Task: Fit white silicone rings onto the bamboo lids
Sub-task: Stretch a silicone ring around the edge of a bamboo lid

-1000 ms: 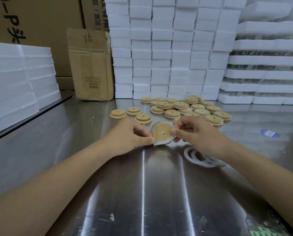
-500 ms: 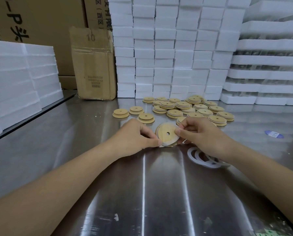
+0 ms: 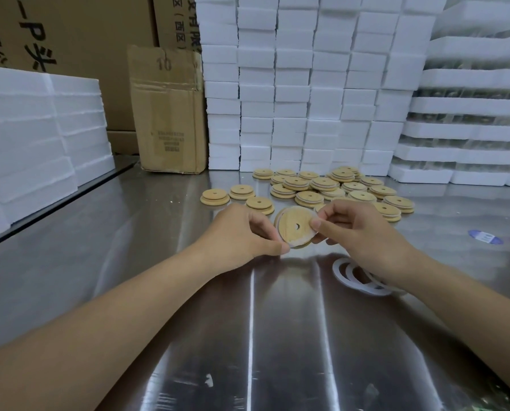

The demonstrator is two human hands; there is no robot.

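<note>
Lid [image 3: 295, 229] is held just above the surface [image 3: 158, 262], centre of scene, nearer than the lid pile [image 3: 330, 188]. Left hand [image 3: 244, 235] pinches its lower left rim, thumb tip at the edge. Right hand [image 3: 360, 232] pinches the right rim, fingers [image 3: 324, 212] curled over it. Ring [image 3: 288, 245] shows white along the lower left rim and again at the upper right; the far side is hidden.

Change over the last second: the lid has gone from nearly face-on to tilted, and the left thumb has worked down to the lower edge.

Judgement: the ring is being walked round the rim. Seating looks nearly done but is not confirmed. Spare rings [image 3: 351, 277] lie on the surface by the right wrist, so more lids are probably due
</note>
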